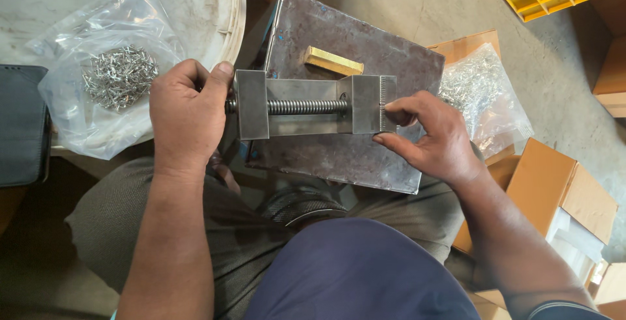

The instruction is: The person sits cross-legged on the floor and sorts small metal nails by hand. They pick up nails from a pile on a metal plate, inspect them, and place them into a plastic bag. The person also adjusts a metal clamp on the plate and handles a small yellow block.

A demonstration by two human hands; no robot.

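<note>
Concrete floor [417, 0] spreads behind a worn metal plate [339, 157], which rests over the seated person's knees and serves as a work base. On the plate lies a small steel vise [313, 105], set lengthwise so its screw [306, 107] runs left to right, each end within reach of one hand. A brass bar [332, 61] lies on the plate just beyond the vise, apart from it.

At the vise's left end, the left hand [186, 115] is curled shut around the screw's handle end, thumb over the top of the end block, a grip suited to turning; the handle itself is hidden in the fist. The forearm comes straight up from below.

At the vise's right end, the right hand [430, 137] has thumb and forefinger pinched against the toothed face of the jaw block [375, 103], the other fingers loosely bent; whether a small piece sits between the fingertips cannot be told.

Left of the vise a clear bag of small metal pins [120, 75] rests on a round white tray [222, 14]; right of the vise is another bag [482, 92], over cardboard boxes [561, 189].
</note>
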